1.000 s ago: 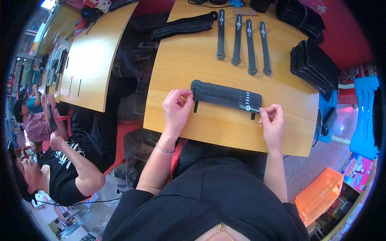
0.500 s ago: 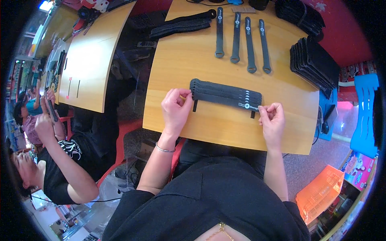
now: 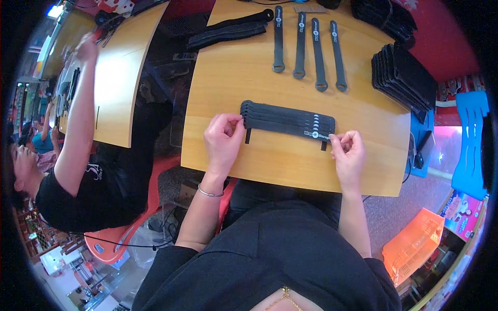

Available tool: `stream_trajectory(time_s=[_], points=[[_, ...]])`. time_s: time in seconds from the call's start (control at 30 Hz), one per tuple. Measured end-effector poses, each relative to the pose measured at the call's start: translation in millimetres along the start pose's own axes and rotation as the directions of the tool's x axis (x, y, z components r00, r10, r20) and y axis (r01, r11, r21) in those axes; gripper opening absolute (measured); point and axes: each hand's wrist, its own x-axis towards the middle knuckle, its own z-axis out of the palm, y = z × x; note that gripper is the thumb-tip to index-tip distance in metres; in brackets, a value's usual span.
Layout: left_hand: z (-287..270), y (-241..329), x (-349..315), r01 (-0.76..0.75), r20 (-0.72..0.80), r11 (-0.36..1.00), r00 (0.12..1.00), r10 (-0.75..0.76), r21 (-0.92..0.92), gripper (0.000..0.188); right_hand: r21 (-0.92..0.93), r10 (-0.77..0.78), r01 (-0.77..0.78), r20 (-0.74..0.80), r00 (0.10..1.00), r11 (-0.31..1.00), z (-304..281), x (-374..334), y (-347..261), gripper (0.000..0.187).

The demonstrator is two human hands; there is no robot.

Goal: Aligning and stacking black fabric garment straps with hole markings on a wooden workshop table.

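A fanned stack of dark grey hook-and-loop straps (image 3: pixel 285 117) lies across the wooden table in front of me, each strap overlapping the one behind it. My left hand (image 3: pixel 223 142) pinches the left end of the nearest strap. With thumb and finger together, my right hand (image 3: pixel 348 155) holds that strap's printed right end. Short black strips stick out from under the stack, one strip (image 3: pixel 247 136) beside my left fingers and another strip (image 3: pixel 323 146) by my right fingertips. Beyond the stack, several single straps (image 3: pixel 318 57) lie side by side, their slotted round ends toward me.
Black straps (image 3: pixel 231 33) are piled at the table's far left. A bundle of black pieces (image 3: pixel 384 20) and a black stack (image 3: pixel 402 78) sit on the right. An orange crate (image 3: pixel 412 249) stands low at right. A co-worker (image 3: pixel 93 186) sits left at another table (image 3: pixel 116 67).
My hands keep their pinch on the nearest strap with hardly any movement. The co-worker at left has reached an arm forward over the other table. The whole view has shifted slightly.
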Motion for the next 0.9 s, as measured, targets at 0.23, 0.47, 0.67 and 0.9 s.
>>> stream_trajectory(time_s=[0.23,0.47,0.67,0.9], points=[[-6.2,4.8,-0.3,0.053,-0.014,0.998,0.999,-0.052,0.029,0.008,-0.074,-0.062,0.061,-0.005,0.998,0.995,4.5,0.7,3.0,0.028],[-4.6,8.5,-1.1,0.009,-0.020,1.000,1.000,-0.009,0.003,0.007,-0.014,-0.006,0.006,-0.001,1.000,1.000,2.2,-2.9,-0.5,0.028],[-3.9,4.3,-1.1,0.008,-0.005,1.000,1.000,-0.008,0.004,0.007,-0.035,-0.013,0.014,0.011,1.000,0.999,0.3,-2.5,-1.5,0.028],[-5.3,1.4,0.6,0.001,-0.011,1.000,1.000,-0.001,0.023,0.008,-0.037,-0.023,0.023,0.002,1.000,0.999,4.6,-0.1,1.0,0.028]])
